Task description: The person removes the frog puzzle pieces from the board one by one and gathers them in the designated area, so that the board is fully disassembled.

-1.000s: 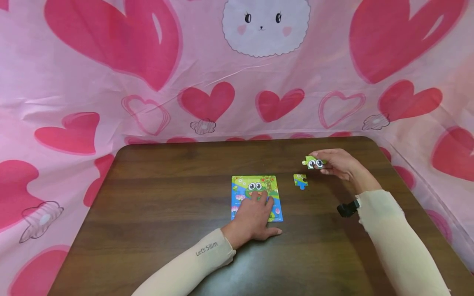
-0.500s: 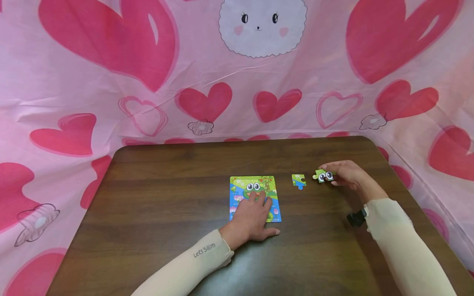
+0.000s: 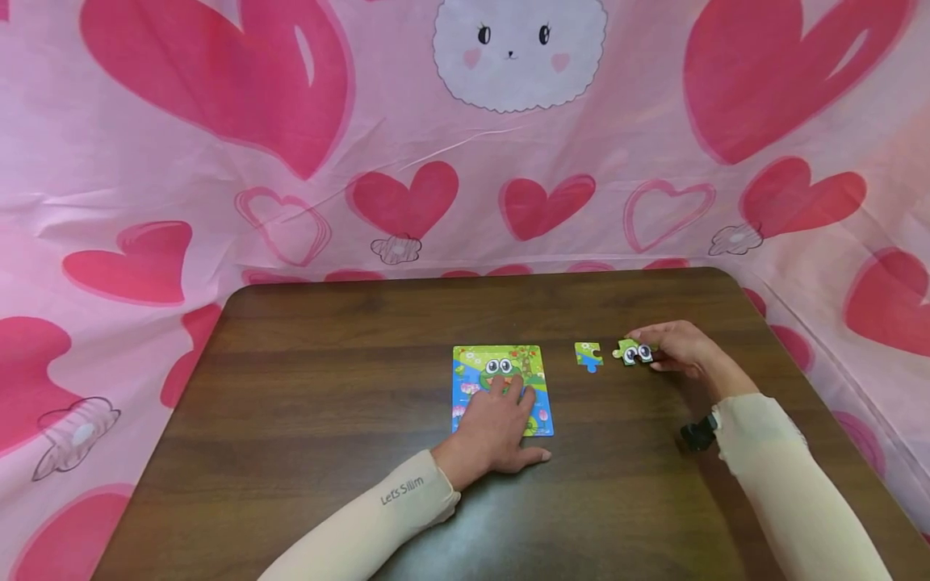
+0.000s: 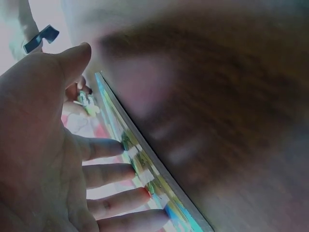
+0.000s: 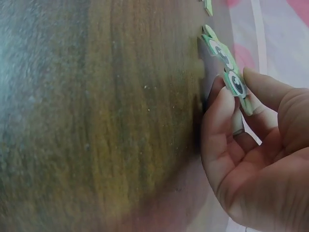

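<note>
A square frog-picture puzzle board (image 3: 540, 375) lies on the table, and my left hand (image 3: 494, 424) rests on its lower part. The fingers are straight, fingertips on the printed surface; the palm hides part of the picture. Over to the right, my right hand (image 3: 679, 345) pinches a green puzzle piece (image 3: 634, 352) with two big eyes between thumb and fingers. In the right wrist view this piece (image 5: 223, 57) is tilted close over the wood. A second puzzle piece (image 3: 588, 355), green and blue, lies flat between the board and the right hand.
The brown wooden table (image 3: 327, 387) has rounded far corners. Behind it and along its sides hangs a pink cloth (image 3: 479, 137) printed with hearts. A dark strap (image 3: 699, 433) is on the right wrist.
My right hand has moved right and down toward the table with the eye piece, which now sits just right of the green and blue piece. The left hand stays on the board.
</note>
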### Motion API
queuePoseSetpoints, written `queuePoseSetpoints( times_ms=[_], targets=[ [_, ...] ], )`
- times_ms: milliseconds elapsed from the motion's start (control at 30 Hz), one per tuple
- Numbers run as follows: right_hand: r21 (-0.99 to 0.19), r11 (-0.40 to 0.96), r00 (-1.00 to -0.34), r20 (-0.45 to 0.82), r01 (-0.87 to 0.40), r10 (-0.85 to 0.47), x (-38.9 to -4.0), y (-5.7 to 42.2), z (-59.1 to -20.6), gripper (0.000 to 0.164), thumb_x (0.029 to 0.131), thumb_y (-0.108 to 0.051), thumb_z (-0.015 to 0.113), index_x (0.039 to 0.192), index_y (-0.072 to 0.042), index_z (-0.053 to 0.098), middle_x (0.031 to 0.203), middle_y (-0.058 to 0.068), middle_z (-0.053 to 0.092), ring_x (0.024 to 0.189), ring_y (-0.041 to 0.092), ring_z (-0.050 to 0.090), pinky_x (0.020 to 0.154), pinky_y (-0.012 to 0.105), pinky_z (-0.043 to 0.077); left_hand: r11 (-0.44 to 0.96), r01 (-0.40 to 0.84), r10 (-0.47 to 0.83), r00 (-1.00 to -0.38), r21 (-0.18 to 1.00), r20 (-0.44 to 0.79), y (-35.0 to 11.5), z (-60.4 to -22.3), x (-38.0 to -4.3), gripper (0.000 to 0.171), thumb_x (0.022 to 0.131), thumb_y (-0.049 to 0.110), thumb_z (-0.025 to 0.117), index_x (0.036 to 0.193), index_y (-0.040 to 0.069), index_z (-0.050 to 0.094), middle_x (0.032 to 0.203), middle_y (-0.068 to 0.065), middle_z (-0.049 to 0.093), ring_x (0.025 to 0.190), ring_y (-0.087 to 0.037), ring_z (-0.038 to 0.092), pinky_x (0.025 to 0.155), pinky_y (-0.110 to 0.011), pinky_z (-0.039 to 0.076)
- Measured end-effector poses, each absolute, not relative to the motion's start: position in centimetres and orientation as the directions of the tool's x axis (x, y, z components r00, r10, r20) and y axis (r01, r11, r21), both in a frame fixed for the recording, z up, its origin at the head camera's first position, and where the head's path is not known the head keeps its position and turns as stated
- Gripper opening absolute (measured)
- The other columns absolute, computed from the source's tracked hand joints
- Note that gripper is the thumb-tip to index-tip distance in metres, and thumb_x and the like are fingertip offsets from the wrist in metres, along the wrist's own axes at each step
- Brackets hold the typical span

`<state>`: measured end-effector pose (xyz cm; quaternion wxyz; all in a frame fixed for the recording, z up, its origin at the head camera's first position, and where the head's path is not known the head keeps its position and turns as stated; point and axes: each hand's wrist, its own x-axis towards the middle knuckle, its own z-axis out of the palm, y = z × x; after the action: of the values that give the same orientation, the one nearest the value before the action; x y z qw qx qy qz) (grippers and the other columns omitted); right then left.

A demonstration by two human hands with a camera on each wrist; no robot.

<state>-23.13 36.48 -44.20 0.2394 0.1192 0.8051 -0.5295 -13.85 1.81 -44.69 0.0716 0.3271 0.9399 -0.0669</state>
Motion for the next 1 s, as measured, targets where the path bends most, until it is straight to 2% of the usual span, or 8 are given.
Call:
queuePoseSetpoints(
  times_ms=[133,267,367,533,767,1000],
  targets=[
    [-0.757,0.532,-0.878,-0.475,0.380,-0.050,-22.8,36.1,-43.7,0.053,0.104,-0.034,0.057,0.138,0.006,0.056,0.109,-0.004,0.066,0.082,0.008,0.059,0.073,0.027,0.058,0.774,0.629,0.610,-0.772,-0.073,-0.180,1.9,-44.6,-13.9,0.090,0.086,0.083,0.046,0.147,0.017,0.045,0.153,-0.006,0.046,0.133,-0.028,0.047,0.073,-0.033,0.055],
    [-0.718,0.621,-0.904,-0.426,0.315,-0.034,-22.5,35.7,-43.3,0.052,0.104,-0.031,0.056,0.135,0.010,0.057,0.120,0.012,0.066,0.088,0.012,0.061,0.076,0.029,0.058,0.773,0.629,0.609,-0.771,-0.079,-0.186,1.9,-44.7,-13.9,0.091,0.086,0.084,0.045,0.148,0.017,0.044,0.154,-0.006,0.045,0.134,-0.028,0.047,0.073,-0.032,0.055],
    [-0.700,0.648,-0.912,-0.409,0.299,-0.020,-22.5,35.5,-43.2,0.049,0.104,-0.030,0.056,0.132,0.011,0.059,0.121,0.017,0.065,0.088,0.012,0.062,0.078,0.031,0.059,0.775,0.626,0.604,-0.775,-0.090,-0.189,1.9,-44.8,-13.9,0.091,0.086,0.084,0.045,0.148,0.018,0.044,0.154,-0.006,0.045,0.133,-0.028,0.047,0.073,-0.032,0.055],
    [-0.691,0.659,-0.916,-0.400,0.297,-0.006,-22.3,35.4,-43.0,0.048,0.105,-0.027,0.052,0.132,0.012,0.058,0.126,0.022,0.064,0.087,0.010,0.062,0.079,0.032,0.060,0.774,0.627,0.607,-0.775,-0.091,-0.175,1.9,-44.9,-13.9,0.091,0.085,0.084,0.047,0.146,0.017,0.045,0.151,-0.005,0.046,0.131,-0.028,0.048,0.070,-0.032,0.055],
    [-0.715,0.631,-0.921,-0.390,0.301,-0.002,-22.0,35.3,-42.8,0.046,0.105,-0.023,0.051,0.133,0.013,0.054,0.115,0.015,0.067,0.081,0.009,0.065,0.074,0.029,0.060,0.772,0.628,0.607,-0.774,-0.097,-0.180,1.8,-44.8,-13.8,0.091,0.086,0.084,0.046,0.148,0.018,0.044,0.153,-0.006,0.045,0.133,-0.028,0.047,0.071,-0.032,0.055],
    [-0.684,0.655,-0.913,-0.408,0.319,0.019,-21.7,35.3,-42.5,0.053,0.107,-0.033,0.049,0.139,0.009,0.053,0.126,0.026,0.059,0.086,0.013,0.064,0.074,0.033,0.061,0.773,0.627,0.604,-0.774,-0.099,-0.189,1.8,-44.9,-13.9,0.092,0.085,0.085,0.045,0.149,0.018,0.044,0.154,-0.006,0.044,0.134,-0.028,0.046,0.071,-0.032,0.055]
  ],
)
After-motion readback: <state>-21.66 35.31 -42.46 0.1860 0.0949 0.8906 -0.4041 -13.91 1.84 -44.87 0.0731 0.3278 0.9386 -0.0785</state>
